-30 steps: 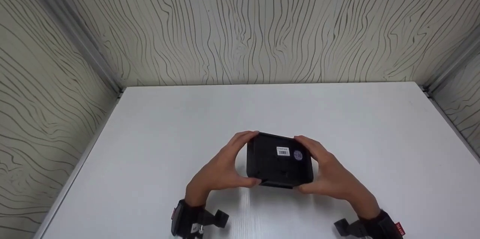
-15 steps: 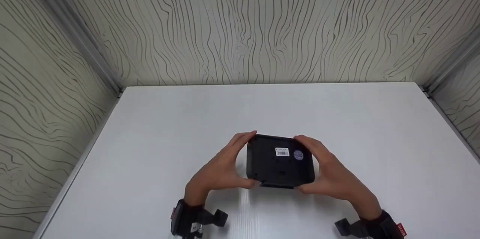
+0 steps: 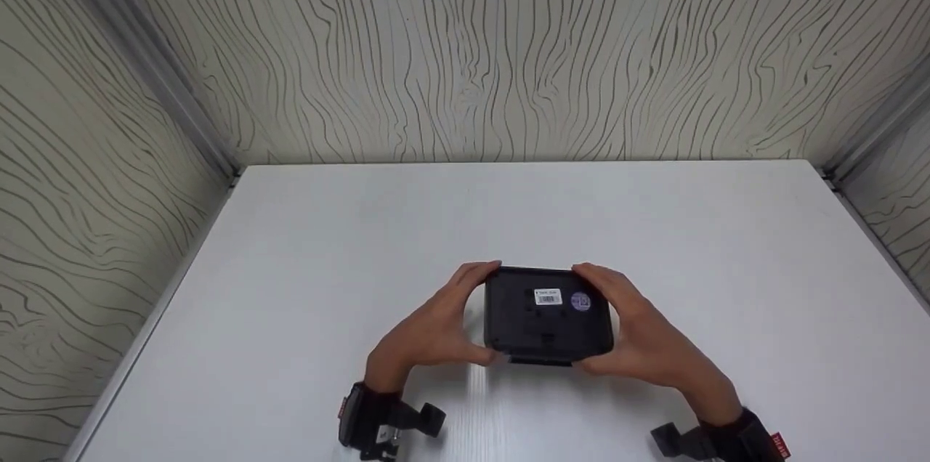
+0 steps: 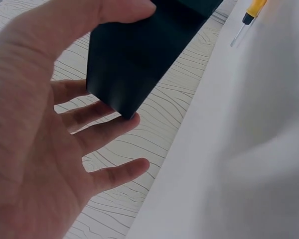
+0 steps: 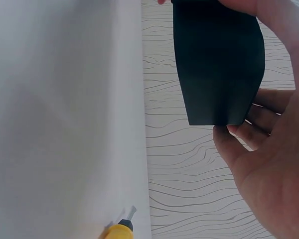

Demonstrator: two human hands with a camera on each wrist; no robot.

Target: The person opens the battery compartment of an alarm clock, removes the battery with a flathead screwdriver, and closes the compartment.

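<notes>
Above the white table we see a flat black device, held up between two hands, its back side facing the head camera. On this back we find a white label and, just beside it, a round sticker; their print is too small for us to read. A narrow lip sticks out along the lower edge.

Compared with one second ago, the device stands more level: its upper edge sloped down to the right, and now it runs almost straight. The label is also easier to see. Both hands keep nearly the same places, so we judge this to be a small turning inside a steady hold and not a new step; the work seems to remain at holding and turning.

The left hand pinches one end, thumb at the lower corner and fingers at the far side; in the left wrist view the lowest finger stands free of the device. The right hand pinches the other end in the same manner, its fingers bent against the device.

Farther out, each wrist wears a black band. Both wrist views show a yellow-handled tool, perhaps a screwdriver, lying on the table, well apart from the hands. Behind everything rises a wood-patterned wall.
</notes>
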